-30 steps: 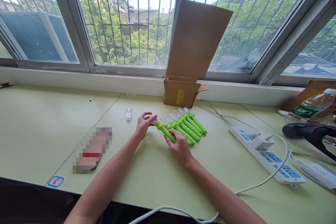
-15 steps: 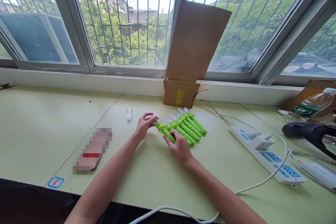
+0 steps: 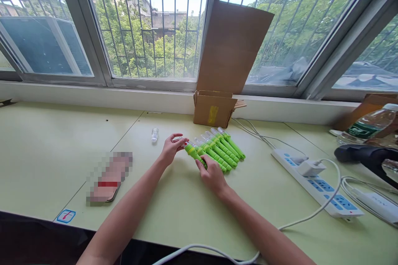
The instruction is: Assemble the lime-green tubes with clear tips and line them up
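A bright green ridged stick (image 3: 193,152) with a clear end lies slanted between my hands, at the left of a row. My left hand (image 3: 171,149) pinches its clear upper end, where a small red spot shows. Around the stick's lower part, my right hand (image 3: 214,174) has its thumb and fingers closed. Several similar green sticks with clear tips (image 3: 224,152) lie side by side just right of it. A loose clear plastic cap (image 3: 154,135) rests on the table left of my left hand. The exact kind of stick cannot be made out.
On the pale green table (image 3: 62,140), a blurred phone-like object (image 3: 110,180) lies left. A cardboard box (image 3: 214,109) with a raised flap stands against the window. Right are a white power strip (image 3: 317,184), cables, a bottle (image 3: 370,126) and a black curved object (image 3: 360,155).
Both hands keep hold of the same green stick, which has shifted very slightly right. The loose clear cap sits a touch further right and looks slightly turned.
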`<state>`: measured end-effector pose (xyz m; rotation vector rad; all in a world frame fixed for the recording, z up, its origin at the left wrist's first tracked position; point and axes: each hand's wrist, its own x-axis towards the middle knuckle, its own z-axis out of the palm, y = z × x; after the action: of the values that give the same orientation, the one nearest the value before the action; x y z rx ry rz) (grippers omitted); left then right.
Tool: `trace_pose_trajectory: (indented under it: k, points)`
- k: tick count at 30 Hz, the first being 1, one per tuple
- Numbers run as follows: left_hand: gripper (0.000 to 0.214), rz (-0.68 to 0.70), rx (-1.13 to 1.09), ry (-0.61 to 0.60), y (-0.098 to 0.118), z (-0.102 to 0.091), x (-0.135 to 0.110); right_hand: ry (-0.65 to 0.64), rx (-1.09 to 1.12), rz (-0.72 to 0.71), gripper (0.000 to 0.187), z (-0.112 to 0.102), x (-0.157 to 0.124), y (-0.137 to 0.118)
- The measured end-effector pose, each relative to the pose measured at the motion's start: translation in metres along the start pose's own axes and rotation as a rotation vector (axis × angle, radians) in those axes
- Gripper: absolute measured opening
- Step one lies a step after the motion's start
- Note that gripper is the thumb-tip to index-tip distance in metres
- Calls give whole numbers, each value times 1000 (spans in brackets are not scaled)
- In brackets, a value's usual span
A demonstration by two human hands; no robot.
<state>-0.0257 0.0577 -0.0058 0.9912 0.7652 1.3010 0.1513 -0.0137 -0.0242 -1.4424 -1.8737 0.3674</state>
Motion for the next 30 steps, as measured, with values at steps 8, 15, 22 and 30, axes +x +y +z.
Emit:
trace_pose_trajectory:
  k: [8,15,22,30]
  points:
    - [49,-13,54,-16,-2,1,0,-89,-22,87,32,-2,0,-2]
    - [49,-10,47,-57,-2,0,0,-45,62,70,24,-2,1,-1]
    - [49,-17,49,-57,-3,-1,1,-21,81,40,24,-1,0,-1]
    - [47,-23,54,-85,-3,-1,0,-20,86,27,28,-4,2,-3]
